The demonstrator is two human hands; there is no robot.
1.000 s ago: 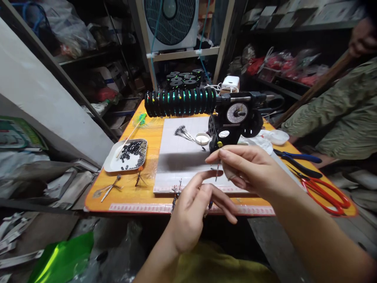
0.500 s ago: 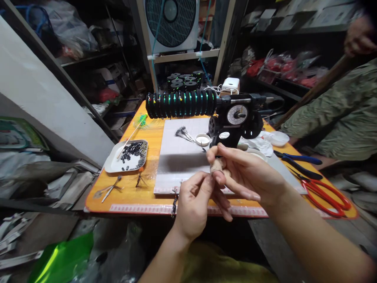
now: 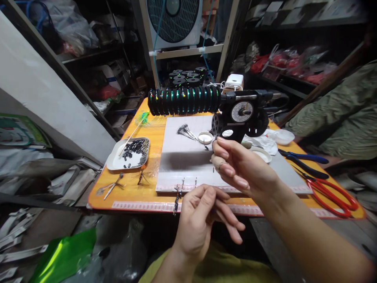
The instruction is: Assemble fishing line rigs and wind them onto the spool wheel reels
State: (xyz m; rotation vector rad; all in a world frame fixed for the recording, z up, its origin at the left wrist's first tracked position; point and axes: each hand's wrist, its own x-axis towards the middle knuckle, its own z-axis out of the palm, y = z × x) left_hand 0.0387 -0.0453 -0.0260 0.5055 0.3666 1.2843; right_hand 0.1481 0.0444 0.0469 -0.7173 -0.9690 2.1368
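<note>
My right hand (image 3: 238, 163) is raised above the white board (image 3: 176, 157). Its thumb and forefinger pinch a thin pointed metal tool (image 3: 215, 129), its tip upward in front of the black winding machine (image 3: 241, 112). Beige tape (image 3: 218, 162) wraps one finger of this hand. Lower down, at the table's front edge, my left hand (image 3: 200, 220) has thumb and forefinger pressed together and the other fingers extended. Whatever lies in that pinch is too fine to make out. Just left of it, small dark fishing-tackle parts (image 3: 176, 198) hang at the board's front edge.
A white tray (image 3: 113, 161) of small black and metal parts sits left on the yellow table (image 3: 100, 196). Red-handled scissors (image 3: 332, 196) and pliers (image 3: 306, 159) lie right. Black spools (image 3: 188, 78) and a box fan (image 3: 173, 23) are behind. Another person's trouser leg (image 3: 341, 106) shows right.
My hands have moved apart: the right up, the left down. The thin metal tool now shows above the right fingertips. The other person's hand at upper right is no longer visible.
</note>
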